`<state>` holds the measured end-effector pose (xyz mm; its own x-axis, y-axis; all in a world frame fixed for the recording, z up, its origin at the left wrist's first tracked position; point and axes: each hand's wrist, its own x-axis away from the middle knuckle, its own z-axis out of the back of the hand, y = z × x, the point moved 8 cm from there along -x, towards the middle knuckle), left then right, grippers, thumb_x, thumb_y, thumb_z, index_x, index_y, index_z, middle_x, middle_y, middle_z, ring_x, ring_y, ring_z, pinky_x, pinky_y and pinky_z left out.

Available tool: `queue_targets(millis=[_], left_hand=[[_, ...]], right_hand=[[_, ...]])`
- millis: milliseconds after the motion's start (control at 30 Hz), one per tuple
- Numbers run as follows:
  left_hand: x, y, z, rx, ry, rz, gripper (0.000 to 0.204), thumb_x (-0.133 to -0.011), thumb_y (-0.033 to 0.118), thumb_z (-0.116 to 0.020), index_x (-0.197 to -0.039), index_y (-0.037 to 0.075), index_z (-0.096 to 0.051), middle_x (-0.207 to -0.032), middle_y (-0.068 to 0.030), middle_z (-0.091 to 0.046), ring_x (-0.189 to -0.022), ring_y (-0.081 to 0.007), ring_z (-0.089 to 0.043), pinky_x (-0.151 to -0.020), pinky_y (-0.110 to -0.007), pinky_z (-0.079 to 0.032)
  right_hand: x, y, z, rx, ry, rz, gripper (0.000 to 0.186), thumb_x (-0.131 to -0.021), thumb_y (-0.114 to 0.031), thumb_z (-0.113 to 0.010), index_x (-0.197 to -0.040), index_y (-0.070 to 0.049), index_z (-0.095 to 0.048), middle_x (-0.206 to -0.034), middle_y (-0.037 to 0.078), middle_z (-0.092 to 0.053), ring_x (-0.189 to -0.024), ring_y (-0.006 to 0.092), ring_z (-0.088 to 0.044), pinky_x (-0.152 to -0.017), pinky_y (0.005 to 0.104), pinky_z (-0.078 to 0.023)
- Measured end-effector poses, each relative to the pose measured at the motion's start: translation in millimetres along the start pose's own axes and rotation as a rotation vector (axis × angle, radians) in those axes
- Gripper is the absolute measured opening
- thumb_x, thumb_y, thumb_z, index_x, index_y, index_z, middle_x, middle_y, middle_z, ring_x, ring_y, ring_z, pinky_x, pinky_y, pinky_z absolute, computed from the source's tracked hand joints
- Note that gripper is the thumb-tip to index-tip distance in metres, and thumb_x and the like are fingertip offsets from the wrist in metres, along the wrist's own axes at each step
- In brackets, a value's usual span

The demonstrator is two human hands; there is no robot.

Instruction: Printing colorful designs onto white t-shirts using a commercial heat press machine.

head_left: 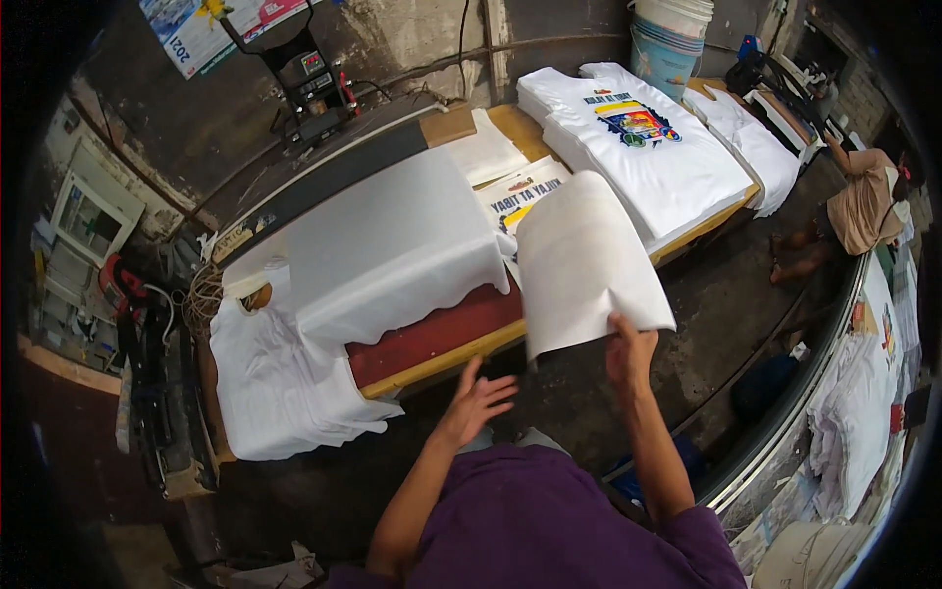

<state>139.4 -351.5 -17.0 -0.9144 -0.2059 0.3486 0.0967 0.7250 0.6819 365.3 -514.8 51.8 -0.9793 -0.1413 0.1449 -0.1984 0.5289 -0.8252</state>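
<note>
Above the right hand (630, 355), pinched at its lower edge, the white sheet (589, 260) rises away; the left hand (478, 401) hangs spread and empty just beside.

Stained grey wall (412, 39) behind a long wooden workbench (446, 358); dark concrete floor (726, 304); stacked buckets (670, 39).

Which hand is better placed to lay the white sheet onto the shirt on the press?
Probably the right hand: it already pinches the white sheet at its lower edge. The left hand is open and empty, below the shirt, so it could only help to smooth.
</note>
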Motion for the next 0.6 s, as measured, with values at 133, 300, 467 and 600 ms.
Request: queue_targets(millis=[133,300,467,600], left_hand=[[-22,23,-40,0.206,-0.018,-0.079,0.059,-0.092,0.023,-0.060,-0.141,0.009,-0.030,-0.133,-0.0192,-0.047,-0.122,-0.0340,-0.049,-0.098,-0.049,-0.045],[10,59,-37,-0.041,0.089,-0.151,0.073,-0.080,-0.006,-0.065,-0.141,0.004,-0.026,-0.131,-0.0152,-0.047,-0.120,-0.0243,-0.050,-0.100,-0.040,-0.044],[67,80,-45,-0.154,0.141,-0.257,0.103,-0.072,-0.010,-0.071,-0.150,0.004,-0.006,-0.135,-0.0190,-0.044,-0.126,-0.0257,-0.044,-0.104,-0.038,-0.037],[132,135,-70,-0.259,0.055,-0.347,0.085,-0.071,-0.002,-0.076,-0.143,-0.004,-0.031,-0.139,-0.0160,-0.044,-0.129,-0.0219,-0.042,-0.109,-0.036,-0.029]], right_hand=[[56,-13,15,0.010,-0.023,-0.129,0.055,-0.078,0.005,-0.062,-0.129,0.002,-0.042,-0.120,0.012,-0.055,-0.109,0.0240,-0.057,-0.093,0.0344,-0.048],[46,-78,41,0.088,-0.140,-0.083,0.061,-0.078,0.002,-0.064,-0.134,-0.002,-0.041,-0.111,0.014,-0.059,-0.100,0.0214,-0.061,-0.089,0.0339,-0.050],[55,-114,9,0.308,-0.416,-0.133,0.073,-0.071,-0.002,-0.071,-0.138,0.000,-0.042,-0.107,0.017,-0.063,-0.097,0.0226,-0.062,-0.088,0.0322,-0.048],[67,-159,-62,0.406,-0.730,0.120,0.050,-0.063,-0.011,-0.068,-0.111,0.005,-0.065,-0.106,0.014,-0.064,-0.096,0.0228,-0.062,-0.088,0.0329,-0.046]])
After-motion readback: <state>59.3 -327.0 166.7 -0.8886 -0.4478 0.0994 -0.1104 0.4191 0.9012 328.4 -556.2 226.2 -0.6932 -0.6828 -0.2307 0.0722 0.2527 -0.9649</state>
